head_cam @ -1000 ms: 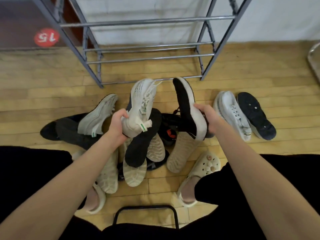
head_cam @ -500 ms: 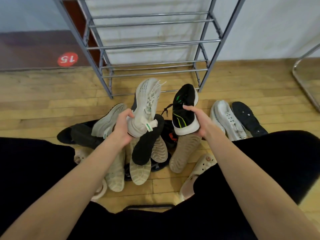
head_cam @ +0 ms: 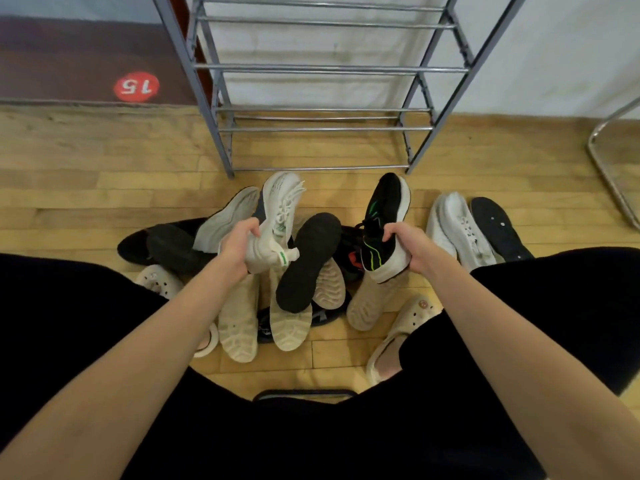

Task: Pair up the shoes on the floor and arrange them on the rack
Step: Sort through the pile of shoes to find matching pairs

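My left hand [head_cam: 239,245] grips a white sneaker [head_cam: 278,216] by its heel, toe pointing away towards the rack. My right hand [head_cam: 405,245] holds a black sneaker with green lines and a white sole [head_cam: 386,220], also by the heel, upper facing me. Both are lifted above a pile of shoes [head_cam: 304,289] on the wooden floor, many lying sole up. The grey metal shoe rack [head_cam: 322,69] stands just beyond the pile, its bars bare.
A white sneaker [head_cam: 460,230] and a black shoe lying sole up [head_cam: 498,226] rest on the floor at right. My feet in cream clogs [head_cam: 401,337] flank the pile. A chrome tube frame [head_cam: 609,168] stands far right. A red "15" sticker [head_cam: 136,86] marks the left wall.
My right hand has turned the black sneaker from sole-facing to upper-facing and moved it right, away from the white one. The view has tilted up, showing more of the rack.
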A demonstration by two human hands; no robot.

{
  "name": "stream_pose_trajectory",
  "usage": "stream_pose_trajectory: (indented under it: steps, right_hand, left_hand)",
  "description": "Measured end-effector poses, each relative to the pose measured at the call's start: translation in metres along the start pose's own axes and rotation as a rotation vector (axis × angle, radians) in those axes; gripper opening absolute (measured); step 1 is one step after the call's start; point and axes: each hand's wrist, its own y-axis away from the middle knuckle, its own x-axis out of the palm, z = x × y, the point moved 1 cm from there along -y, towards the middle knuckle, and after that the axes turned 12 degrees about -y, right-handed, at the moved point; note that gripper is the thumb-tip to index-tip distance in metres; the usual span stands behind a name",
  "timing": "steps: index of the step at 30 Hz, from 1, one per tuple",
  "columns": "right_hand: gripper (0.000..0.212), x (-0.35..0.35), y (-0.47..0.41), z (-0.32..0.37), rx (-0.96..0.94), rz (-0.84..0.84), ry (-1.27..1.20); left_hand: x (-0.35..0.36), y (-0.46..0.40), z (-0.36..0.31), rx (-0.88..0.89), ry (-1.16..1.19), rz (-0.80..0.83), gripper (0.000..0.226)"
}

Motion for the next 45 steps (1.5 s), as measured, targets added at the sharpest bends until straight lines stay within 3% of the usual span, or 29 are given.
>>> stream_pose_trajectory:
  steps: [3, 6, 8, 12, 14, 18, 20, 21, 23, 26, 29, 31, 34, 35, 38, 41, 43, 45]
  right_hand:
    - [0.034, 0.010, -0.011, 0.001, -0.001, -0.100, 0.104]
    - [0.013, 0.021, -0.024, -0.007, -0.016, -0.121, 0.151]
    - [0.009, 0.024, -0.037, -0.015, -0.069, -0.211, 0.161]
    - [0.031, 0.028, -0.067, -0.032, -0.056, -0.254, 0.147]
    - [0.032, 0.025, -0.081, -0.042, -0.024, -0.254, 0.192]
    - [0.022, 0.022, -0.094, -0.059, -0.066, -0.395, 0.509]
    - [0.039, 0.032, -0.091, -0.057, -0.190, -0.494, 0.667]
    - [0.046, 0.041, -0.087, -0.053, -0.307, -0.483, 0.718]
    - [0.050, 0.065, -0.082, -0.046, -0.467, -0.268, 0.704]
    - [0.055, 0.100, -0.070, -0.047, -0.220, 0.131, 0.373]
    - [0.050, 0.115, -0.071, -0.055, -0.074, 0.257, 0.076]
    - [0.045, 0.118, -0.079, -0.060, -0.100, 0.195, -0.025]
    - [0.037, 0.123, -0.092, -0.060, -0.159, 0.076, -0.015]
    - [0.037, 0.124, -0.096, -0.059, -0.172, 0.057, -0.009]
    - [0.039, 0.126, -0.105, -0.056, -0.194, 0.020, 0.055]
    - [0.040, 0.121, -0.112, -0.057, -0.180, 0.021, 0.018]
    - [0.039, 0.119, -0.113, -0.059, -0.159, 0.058, -0.028]
    - [0.040, 0.118, -0.115, -0.060, -0.148, 0.074, -0.025]
  left_hand:
    - [-0.004, 0.013, -0.005, 0.045, -0.021, -0.017, 0.076]
    - [-0.006, 0.021, -0.011, 0.055, -0.024, -0.037, 0.076]
    - [-0.007, 0.015, -0.010, 0.057, -0.004, -0.039, 0.081]
    - [-0.001, 0.009, 0.000, 0.094, -0.012, -0.037, 0.059]
    - [0.005, 0.013, 0.005, 0.094, -0.007, -0.025, 0.068]
    - [0.013, 0.012, 0.013, 0.087, 0.006, 0.015, 0.074]
    - [0.018, 0.014, 0.013, 0.056, 0.047, 0.055, 0.072]
    - [0.021, 0.015, 0.013, 0.055, 0.076, 0.073, 0.057]
    - [0.028, 0.018, 0.013, 0.040, 0.111, 0.138, 0.031]
    - [0.035, 0.024, 0.015, 0.035, 0.101, 0.248, 0.038]
    - [0.039, 0.025, 0.014, 0.040, 0.012, 0.332, 0.044]
    - [0.037, 0.018, 0.009, 0.041, -0.109, 0.288, 0.044]
    - [0.028, 0.006, -0.003, 0.053, -0.346, 0.213, 0.011]
    - [0.024, 0.000, -0.006, 0.061, -0.395, 0.163, 0.010]
    - [-0.002, -0.029, -0.010, 0.210, -0.566, -0.190, 0.027]
    - [-0.038, -0.053, -0.016, 0.293, -0.955, -0.639, 0.063]
    - [-0.054, -0.070, -0.019, 0.231, -1.118, -0.701, 0.087]
    - [-0.062, -0.083, -0.020, 0.175, -1.217, -0.607, 0.098]
